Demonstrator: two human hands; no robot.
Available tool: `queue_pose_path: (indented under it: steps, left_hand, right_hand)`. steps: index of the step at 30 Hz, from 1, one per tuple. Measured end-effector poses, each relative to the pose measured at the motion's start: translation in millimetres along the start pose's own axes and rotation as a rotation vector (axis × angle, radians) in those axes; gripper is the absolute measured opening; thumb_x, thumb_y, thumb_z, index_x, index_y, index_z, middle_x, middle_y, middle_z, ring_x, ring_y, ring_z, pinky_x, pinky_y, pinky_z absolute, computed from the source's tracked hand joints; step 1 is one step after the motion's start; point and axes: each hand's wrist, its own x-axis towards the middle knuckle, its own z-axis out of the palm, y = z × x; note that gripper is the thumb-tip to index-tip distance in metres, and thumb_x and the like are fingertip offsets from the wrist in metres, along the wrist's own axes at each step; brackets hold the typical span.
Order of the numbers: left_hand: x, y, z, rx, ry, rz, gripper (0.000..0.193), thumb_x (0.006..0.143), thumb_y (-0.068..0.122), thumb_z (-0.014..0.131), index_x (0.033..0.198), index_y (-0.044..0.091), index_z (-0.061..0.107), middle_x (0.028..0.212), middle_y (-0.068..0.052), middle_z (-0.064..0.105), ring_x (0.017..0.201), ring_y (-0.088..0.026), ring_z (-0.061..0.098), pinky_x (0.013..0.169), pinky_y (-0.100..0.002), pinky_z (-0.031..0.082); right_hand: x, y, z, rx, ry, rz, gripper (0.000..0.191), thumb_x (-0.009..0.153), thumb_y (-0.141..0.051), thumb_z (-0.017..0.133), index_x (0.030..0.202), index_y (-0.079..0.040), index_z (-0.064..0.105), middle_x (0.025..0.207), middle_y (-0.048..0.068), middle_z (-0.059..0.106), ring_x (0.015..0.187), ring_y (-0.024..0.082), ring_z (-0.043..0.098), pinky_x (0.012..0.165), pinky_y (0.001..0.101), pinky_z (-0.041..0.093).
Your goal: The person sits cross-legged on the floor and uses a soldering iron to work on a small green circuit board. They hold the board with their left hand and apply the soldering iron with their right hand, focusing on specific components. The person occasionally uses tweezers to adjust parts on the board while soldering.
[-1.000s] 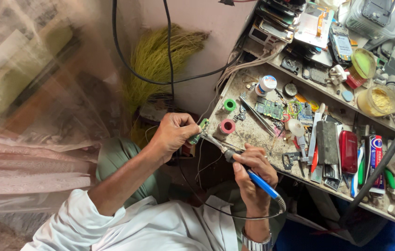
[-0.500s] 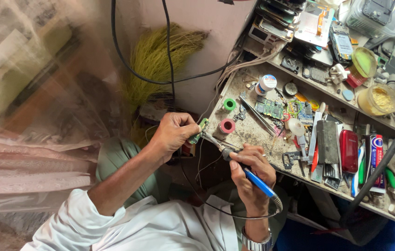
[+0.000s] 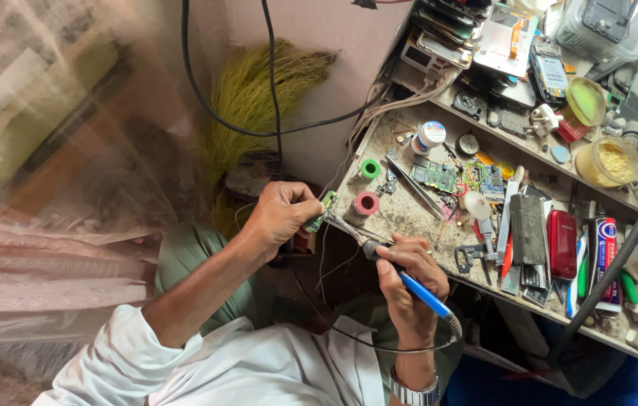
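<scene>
The left hand (image 3: 280,218) pinched a small green circuit board (image 3: 324,209) between thumb and fingertips, holding it in the air just off the near left corner of the workbench (image 3: 409,218), not resting on it. The right hand (image 3: 407,274) was closed in a pen-like grip around the blue-handled soldering iron (image 3: 390,265), whose metal tip reached up-left and met the edge of the board. Compared with half a second and a full second earlier, very little had shifted: the left hand sat in the same spot, and the right hand had crept only slightly, keeping the tip on the board. That steadiness read, in my judgement, as a solder joint being worked rather than a tool being moved in or taken away. The iron's cord (image 3: 379,347) looped below the right wrist, which wore a metal watch (image 3: 413,392). Just beside the board, on the workbench near its left edge, stood a pink tape roll (image 3: 366,203) and, farther back, a green one (image 3: 370,168). Larger circuit boards (image 3: 435,174) lay toward the middle, well apart from the hands. A red case (image 3: 562,242) lay toward the right side
</scene>
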Motion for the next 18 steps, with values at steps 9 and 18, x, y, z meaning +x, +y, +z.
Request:
queue_pose_path:
  steps: [9,18]
  left_hand:
    - [1.1,-0.9,1.0,0.018,0.009,-0.007,0.021,0.085,0.008,0.071,0.067,0.005,0.062,0.062,0.001,0.061,0.052,-0.007,0.056,0.047,-0.026,0.052]
    - [2.9,0.3,-1.3,0.044,-0.009,-0.017,0.021,0.086,0.009,0.07,0.067,0.006,0.063,0.063,0.001,0.063,0.055,-0.006,0.058,0.05,-0.025,0.053]
  right_hand:
    - [1.1,-1.4,-0.1,-0.039,-0.008,-0.007,0.017,0.08,0.003,0.069,0.095,0.0,0.075,0.088,0.007,0.069,0.095,0.021,0.064,0.108,0.0425,0.054]
    - [-4.8,0.3,-1.2,0.091,0.055,0.058,0.016,0.085,0.001,0.068,0.1,0.002,0.074,0.096,0.009,0.071,0.11,0.024,0.064,0.107,0.0388,0.049]
